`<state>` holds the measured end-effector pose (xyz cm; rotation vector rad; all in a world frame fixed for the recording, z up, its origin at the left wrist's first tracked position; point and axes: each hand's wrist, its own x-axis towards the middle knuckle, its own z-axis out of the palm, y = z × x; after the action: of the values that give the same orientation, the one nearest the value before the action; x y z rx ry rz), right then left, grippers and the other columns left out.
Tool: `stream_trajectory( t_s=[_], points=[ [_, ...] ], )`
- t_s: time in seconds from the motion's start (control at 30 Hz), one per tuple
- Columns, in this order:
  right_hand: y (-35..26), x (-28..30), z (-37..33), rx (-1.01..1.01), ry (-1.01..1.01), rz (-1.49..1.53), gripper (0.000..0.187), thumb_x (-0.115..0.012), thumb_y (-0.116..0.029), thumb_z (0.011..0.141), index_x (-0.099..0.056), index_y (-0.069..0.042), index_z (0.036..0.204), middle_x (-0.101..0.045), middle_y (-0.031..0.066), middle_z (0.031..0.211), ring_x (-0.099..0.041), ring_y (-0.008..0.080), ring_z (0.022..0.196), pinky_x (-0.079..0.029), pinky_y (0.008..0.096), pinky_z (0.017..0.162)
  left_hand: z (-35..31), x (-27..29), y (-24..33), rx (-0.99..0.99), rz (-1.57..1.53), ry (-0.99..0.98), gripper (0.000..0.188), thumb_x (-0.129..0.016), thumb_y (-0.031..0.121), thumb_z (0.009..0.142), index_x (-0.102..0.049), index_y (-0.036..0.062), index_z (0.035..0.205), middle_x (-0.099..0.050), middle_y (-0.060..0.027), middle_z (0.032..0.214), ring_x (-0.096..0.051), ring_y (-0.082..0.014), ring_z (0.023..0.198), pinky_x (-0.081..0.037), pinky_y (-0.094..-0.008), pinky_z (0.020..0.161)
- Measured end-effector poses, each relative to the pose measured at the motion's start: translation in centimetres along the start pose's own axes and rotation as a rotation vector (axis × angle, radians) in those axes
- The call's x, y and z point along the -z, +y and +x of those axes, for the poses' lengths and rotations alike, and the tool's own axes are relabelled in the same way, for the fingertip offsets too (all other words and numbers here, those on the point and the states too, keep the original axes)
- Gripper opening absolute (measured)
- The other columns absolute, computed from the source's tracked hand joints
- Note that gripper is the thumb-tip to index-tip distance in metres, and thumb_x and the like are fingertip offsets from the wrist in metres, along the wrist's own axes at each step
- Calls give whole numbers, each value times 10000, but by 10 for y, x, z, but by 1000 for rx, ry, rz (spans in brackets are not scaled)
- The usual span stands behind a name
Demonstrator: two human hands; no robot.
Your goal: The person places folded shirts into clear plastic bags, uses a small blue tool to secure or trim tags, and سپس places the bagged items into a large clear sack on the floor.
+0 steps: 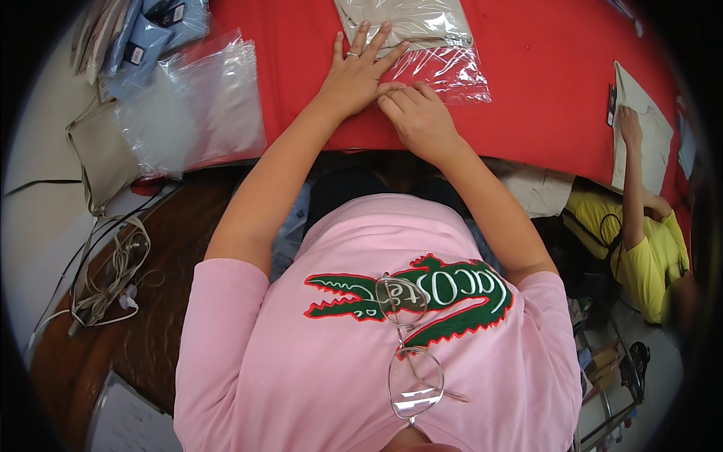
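Note:
A folded beige garment (440, 21) lies inside a clear plastic bag (471, 74) at the far edge of the view, on the red tablecloth. My left hand (354, 79) rests flat over the bag's left side, fingers spread, a ring on one of them. Close beside its thumb, my right hand (418, 117) is closed, fingers curled and pressed together at the lower left corner of the bag's loose flap. Whatever its fingertips hold is hidden.
Clear plastic bags (218, 102) lie left on the red tablecloth (542, 75), beside bagged blue garments (162, 38). At right, a person in a yellow shirt (644, 260) has a hand on another beige garment (651, 139). Tangled cables (113, 275) lie lower left.

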<state>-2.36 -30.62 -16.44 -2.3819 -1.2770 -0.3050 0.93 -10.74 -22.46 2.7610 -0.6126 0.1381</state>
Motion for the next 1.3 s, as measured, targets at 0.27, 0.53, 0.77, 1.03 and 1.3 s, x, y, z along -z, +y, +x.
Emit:
stream_trajectory(
  t_s=[0.27,0.53,0.77,1.03,1.3],
  points=[
    [-16,4,-6,-51,-43,-154,213,-617,-125,896,-660,-59,1094,-663,89,1061,-654,266,1066,-469,518,1098,-1,-2,-1,-11,-27,29,827,-524,751,948,-289,442,1678,-107,-30,1804,-61,-362,1657,-91,-745,1246],
    [-60,-8,-10,-170,-362,80,209,-602,-79,875,-571,-54,1080,-617,146,957,-678,325,870,-515,501,982,2,-5,-2,-6,-3,24,854,-534,779,930,-313,423,1674,-113,-32,1803,-71,-362,1655,-85,-740,1248],
    [-37,18,-26,-155,-188,373,136,-695,-107,914,-647,-68,1035,-650,114,937,-670,330,838,-548,442,798,0,-3,-1,-3,-17,24,854,-532,780,933,-309,421,1675,-109,-32,1803,-52,-352,1657,-88,-738,1250],
    [21,18,-19,-411,-26,361,172,-733,-71,895,-771,-86,1062,-675,77,1008,-682,308,971,-569,436,819,0,-2,0,-5,-19,16,843,-550,753,944,-294,428,1678,-108,-31,1803,-48,-355,1657,-103,-741,1249],
    [31,8,-13,-181,-136,200,116,-727,-114,887,-758,-97,997,-658,42,997,-665,267,958,-563,426,833,-1,-4,-1,-9,-10,15,822,-554,730,955,-301,428,1676,-106,-31,1803,-62,-366,1655,-112,-756,1239]
  ],
)
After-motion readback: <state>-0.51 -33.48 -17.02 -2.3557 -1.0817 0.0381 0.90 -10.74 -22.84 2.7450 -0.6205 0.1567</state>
